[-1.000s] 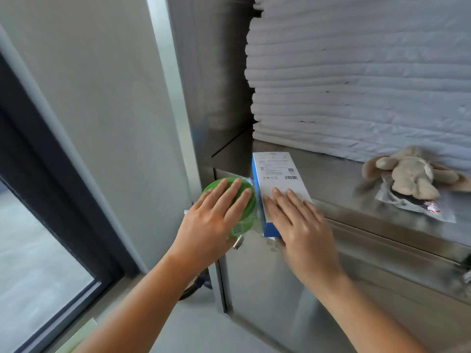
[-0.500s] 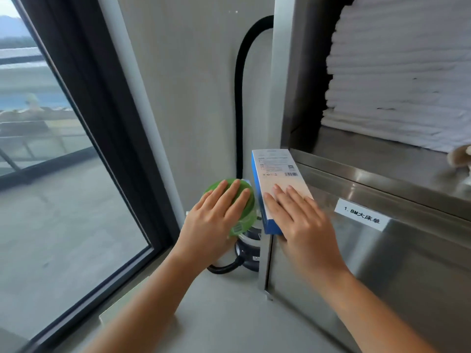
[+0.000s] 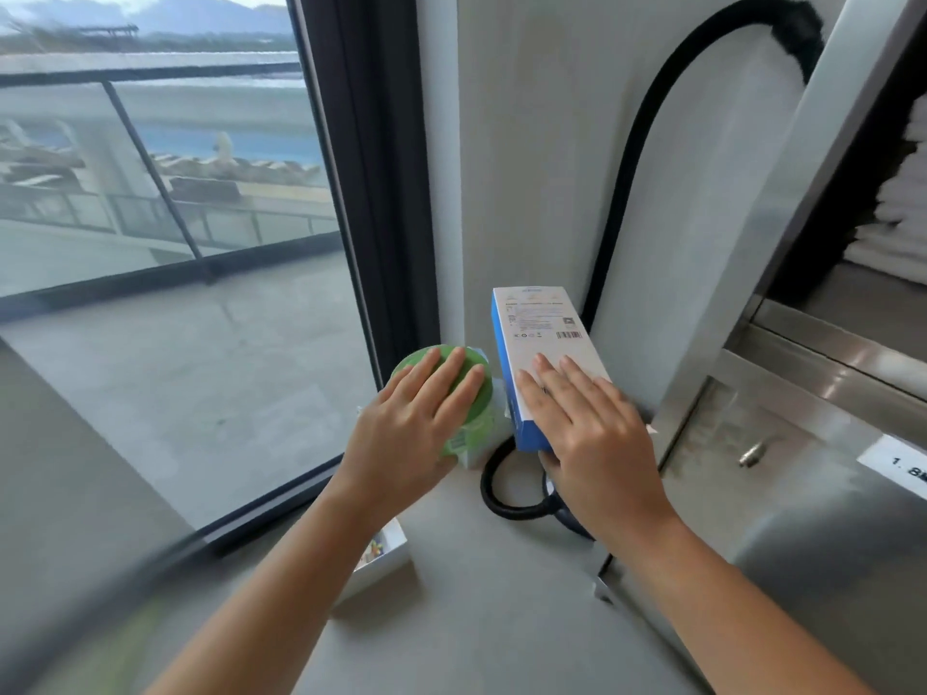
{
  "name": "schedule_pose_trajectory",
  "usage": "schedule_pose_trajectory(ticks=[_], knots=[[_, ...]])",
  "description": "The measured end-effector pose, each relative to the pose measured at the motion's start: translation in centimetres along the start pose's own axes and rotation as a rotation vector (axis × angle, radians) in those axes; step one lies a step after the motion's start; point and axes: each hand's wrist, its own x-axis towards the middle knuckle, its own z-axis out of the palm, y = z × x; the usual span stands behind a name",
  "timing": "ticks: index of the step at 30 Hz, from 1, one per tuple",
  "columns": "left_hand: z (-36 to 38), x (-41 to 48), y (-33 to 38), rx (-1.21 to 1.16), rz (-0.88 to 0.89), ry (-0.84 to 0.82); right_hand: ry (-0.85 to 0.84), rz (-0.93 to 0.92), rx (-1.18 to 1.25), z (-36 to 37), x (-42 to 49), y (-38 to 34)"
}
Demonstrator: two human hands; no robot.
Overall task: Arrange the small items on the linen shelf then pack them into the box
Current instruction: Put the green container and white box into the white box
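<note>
My left hand grips a round container with a green lid from above, fingers spread over the lid. My right hand holds a long white and blue carton with a barcode on its top face. Both items are in the air, side by side, off the steel linen shelf, which lies to the right. Below my left forearm a white box sits on the floor, partly hidden, with small coloured things inside.
A large window fills the left. A black hose runs down the wall and loops on the floor under my hands. The steel cabinet with a label stands at the right; folded white linen sits on its shelf.
Both hands have carried the green-lidded container and the carton off the shelf, leftward. The view has swung left and down; the white box on the floor has come into sight.
</note>
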Motion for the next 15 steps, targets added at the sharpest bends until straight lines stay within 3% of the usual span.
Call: schedule_pose_trajectory(ticks=[15], knots=[[6.6,2.8,-11.6,0.17,-0.331,-0.054,-0.039,-0.231,0.244,14.4,13.6,-0.5]])
